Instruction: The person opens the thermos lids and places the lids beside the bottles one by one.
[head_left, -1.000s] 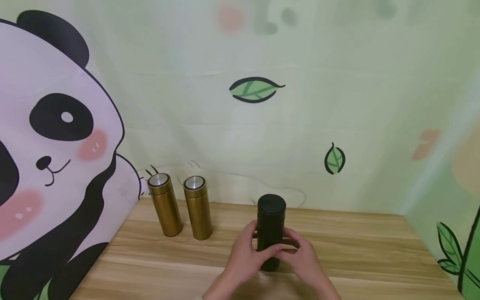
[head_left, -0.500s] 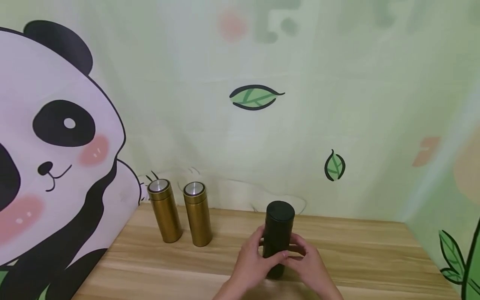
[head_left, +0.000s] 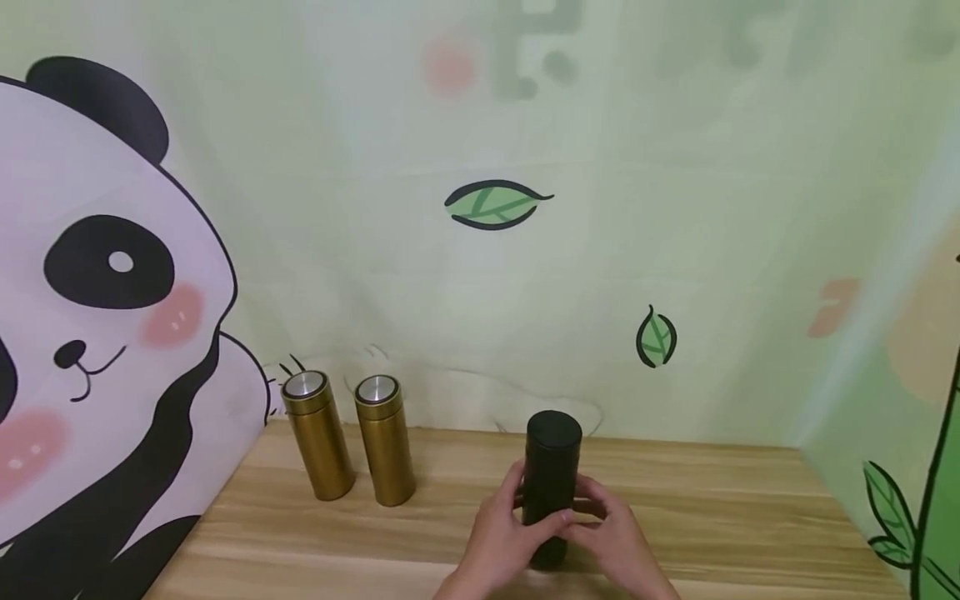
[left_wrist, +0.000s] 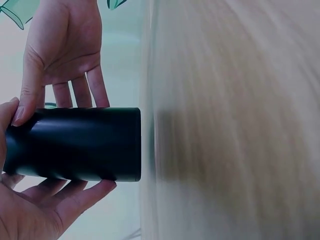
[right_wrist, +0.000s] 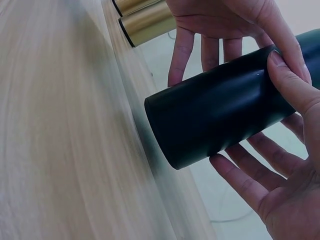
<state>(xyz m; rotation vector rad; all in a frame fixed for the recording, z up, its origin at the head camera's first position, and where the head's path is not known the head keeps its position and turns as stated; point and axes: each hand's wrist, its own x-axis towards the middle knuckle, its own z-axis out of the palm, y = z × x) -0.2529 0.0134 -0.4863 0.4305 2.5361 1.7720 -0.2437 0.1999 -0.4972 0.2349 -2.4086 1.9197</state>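
A black cylindrical thermos bottle (head_left: 551, 467) stands upright between both hands, with its dark cap facing up. My left hand (head_left: 493, 533) grips it from the left, thumb across the near side. From the right, my right hand (head_left: 617, 533) holds it likewise, and the two thumbs meet in front. Both wrist views show the thermos (left_wrist: 85, 144) with its base slightly above the wooden table (left_wrist: 225, 125). The fingers of the right hand (right_wrist: 250, 185) curl along its side. Part of its near surface is hidden by the thumbs in the head view.
Two gold thermos bottles (head_left: 318, 446) (head_left: 386, 450) with silver-topped lids stand upright at the table's left rear. Behind the table hangs a pale green backdrop (head_left: 360, 250) printed with a panda and leaves. It also borders the right side.
Both hands and the black thermos have shifted a little to the right relative to the gold bottles. The head view has tilted slightly. The grip looks the same.
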